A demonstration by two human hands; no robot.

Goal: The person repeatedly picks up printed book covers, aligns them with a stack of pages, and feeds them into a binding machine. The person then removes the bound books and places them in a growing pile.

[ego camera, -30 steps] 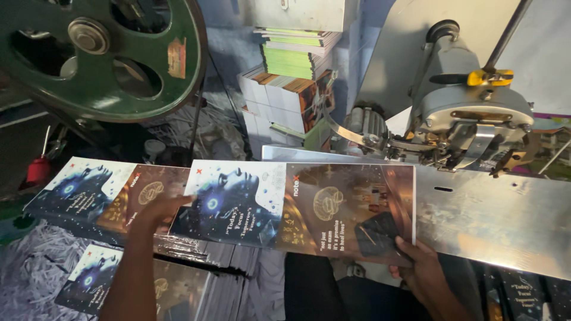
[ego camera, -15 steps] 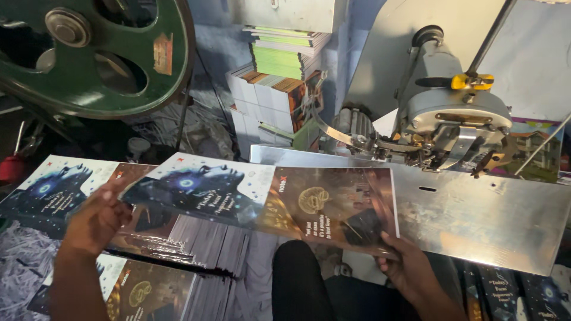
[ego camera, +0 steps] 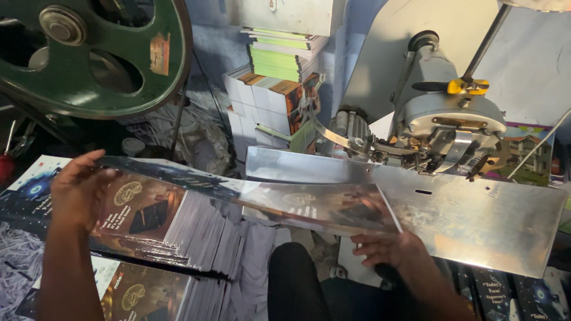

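Observation:
A glossy printed booklet cover [ego camera: 279, 199], dark blue and brown, is held spread open and nearly flat between both hands. My left hand [ego camera: 77, 190] grips its left edge above the stack. My right hand [ego camera: 389, 246] holds its right end from underneath, at the front of the shiny metal plate [ego camera: 476, 208] of the stitching machine [ego camera: 446, 125]. The cover's right part lies over the plate's left end. Below my left hand lies a stack of the same booklets [ego camera: 154, 226].
A large green flywheel [ego camera: 89, 53] fills the top left. Piles of books and green paper [ego camera: 273, 89] stand behind the machine. More booklets [ego camera: 143, 291] lie at the bottom left, others [ego camera: 511, 294] under the plate. My dark-clothed knee [ego camera: 297, 279] is at bottom centre.
My left hand left the stack and took hold of the cover's left edge. The cover has tilted from facing me to nearly flat, and has moved toward the machine plate.

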